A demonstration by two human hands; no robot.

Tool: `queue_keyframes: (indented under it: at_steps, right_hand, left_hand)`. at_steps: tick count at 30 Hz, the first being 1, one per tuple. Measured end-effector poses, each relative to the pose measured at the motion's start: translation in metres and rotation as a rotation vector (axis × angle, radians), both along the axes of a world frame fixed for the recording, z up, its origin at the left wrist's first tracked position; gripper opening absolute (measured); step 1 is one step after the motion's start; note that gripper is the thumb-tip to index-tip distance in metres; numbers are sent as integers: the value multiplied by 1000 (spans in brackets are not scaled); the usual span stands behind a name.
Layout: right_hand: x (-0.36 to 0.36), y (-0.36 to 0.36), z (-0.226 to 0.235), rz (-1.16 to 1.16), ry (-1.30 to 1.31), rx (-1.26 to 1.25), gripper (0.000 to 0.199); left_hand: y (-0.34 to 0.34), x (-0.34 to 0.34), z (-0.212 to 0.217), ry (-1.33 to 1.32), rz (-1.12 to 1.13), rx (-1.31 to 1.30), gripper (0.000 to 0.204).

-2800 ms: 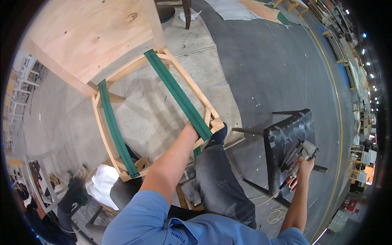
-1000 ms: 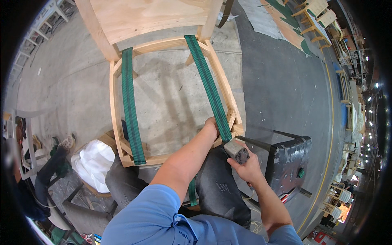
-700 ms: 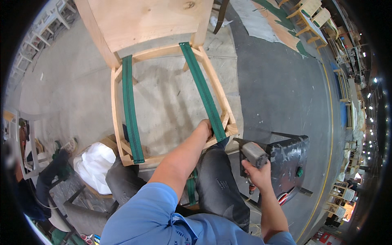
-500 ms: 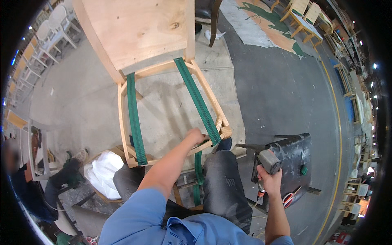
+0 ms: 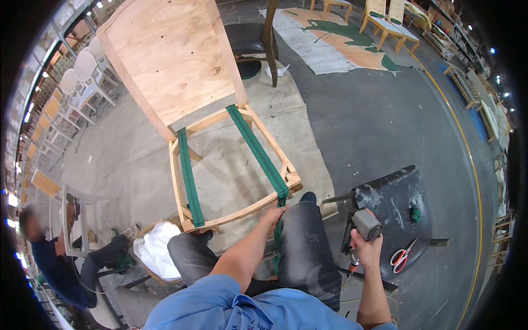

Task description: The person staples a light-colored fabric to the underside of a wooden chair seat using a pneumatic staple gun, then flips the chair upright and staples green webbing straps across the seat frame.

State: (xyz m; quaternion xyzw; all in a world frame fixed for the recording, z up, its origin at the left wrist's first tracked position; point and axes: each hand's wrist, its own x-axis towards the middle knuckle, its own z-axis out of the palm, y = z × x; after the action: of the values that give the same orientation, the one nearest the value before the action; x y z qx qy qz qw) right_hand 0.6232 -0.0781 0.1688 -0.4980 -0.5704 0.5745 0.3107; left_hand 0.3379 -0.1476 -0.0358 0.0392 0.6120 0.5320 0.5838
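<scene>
Before me stands a bare wooden chair frame with a plywood back. Two green webbing straps run front to back across its seat opening: a left strap and a right strap. The right strap bends down over the front rail, and its loose tail hangs between my knees. My left hand is closed on that webbing just below the rail. Off to the right, away from the chair, my right hand grips a grey pneumatic staple gun with an air hose below.
A worn black padded stool at my right bears red-handled scissors and a small green roll. A white bag lies by my left knee. Another person sits at far left. A dark chair stands behind the frame.
My left hand has come from inside the seat frame to below the front rail, taking the strap's tail. The view has shifted; the staple gun stays in my right hand.
</scene>
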Motion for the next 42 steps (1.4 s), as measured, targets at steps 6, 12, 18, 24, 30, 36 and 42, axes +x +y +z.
queue_keyframes:
  at_steps: [6,12,18,24,30,36,42]
  right_hand:
    - [0,-6,2,44,51,-79,72]
    - [-32,5,0,147,8,-152,69]
    - [-125,30,-22,410,-94,-192,64]
    - [-186,53,-55,525,-419,-181,32]
    - [-199,56,-68,503,-466,-207,31]
    - [-206,50,-70,509,-421,-156,22]
    - [-208,51,-71,557,-517,-155,33]
  left_hand:
    - [-17,-8,12,151,-59,49,30]
    - [-20,-47,72,351,-182,168,22]
    - [8,-108,86,-145,7,120,26]
    - [17,-115,58,-253,41,167,26]
    - [16,-115,54,-321,88,158,26]
    - [13,-118,53,-321,99,164,26]
    - [14,-119,54,-300,81,157,25]
